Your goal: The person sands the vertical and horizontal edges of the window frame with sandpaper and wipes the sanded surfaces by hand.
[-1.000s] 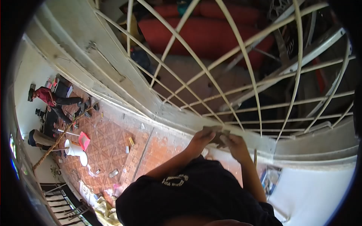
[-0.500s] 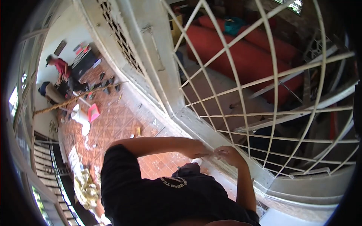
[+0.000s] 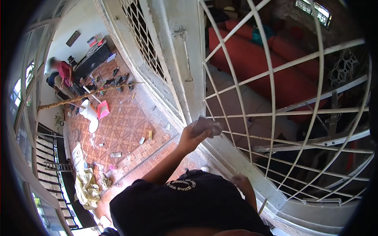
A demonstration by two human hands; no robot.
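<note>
My left hand (image 3: 191, 136) is closed on a dark, flat, roughly square piece of sheet (image 3: 204, 126), raised in front of the window frame's corner. The sheet looks worn and slightly creased, with a paler patch at its right end. Lower down, close to my dark shirt and the sill (image 3: 260, 183), is my right hand (image 3: 241, 181). It is blurred, so its fingers cannot be made out. White crossed bars (image 3: 271, 114) of the window grille stand just right of the sheet.
Two people (image 3: 63, 74) bend at the far left beside a dark cabinet. A white bucket (image 3: 88, 111), a red dustpan (image 3: 103, 109), shoes and a crumpled cloth (image 3: 87, 188) lie on the tiled floor. A red sofa (image 3: 252, 59) stands behind the grille.
My hands were together; now they are apart, my left hand raised with the sheet and my right hand lower. The view has turned, and the far people have shifted closer together.
</note>
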